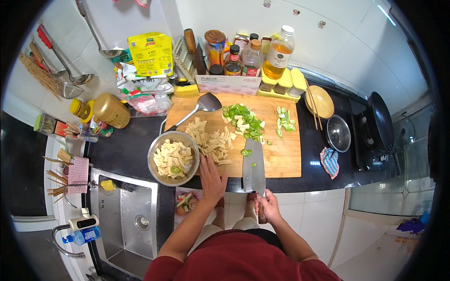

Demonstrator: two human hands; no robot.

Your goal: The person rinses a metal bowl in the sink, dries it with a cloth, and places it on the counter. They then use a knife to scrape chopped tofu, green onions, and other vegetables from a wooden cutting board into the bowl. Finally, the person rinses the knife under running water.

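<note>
My right hand [268,206] grips the handle of a wide kitchen cleaver [253,165]. Its blade lies over the front of the wooden cutting board [287,161], with a few green pepper pieces on it. My left hand [212,179] is open, fingers stretched out at the board's front edge. It is beside a metal bowl [151,165] of pale yellow strips [171,157] with a green pepper slice among them. More pale strips [209,140] are heaped just beyond my fingertips. Sliced green peppers [246,117] form a pile mid-board, with a smaller group [285,122] at the right.
A spatula [206,104] lies across the board's left corner. Bottles [280,54] and seasoning boxes [283,84] line the back. The sink [126,234] is at left. Rightward are a yellow bowl [323,100] with chopsticks, a steel bowl [338,133], a cloth [329,162] and a wok [379,122].
</note>
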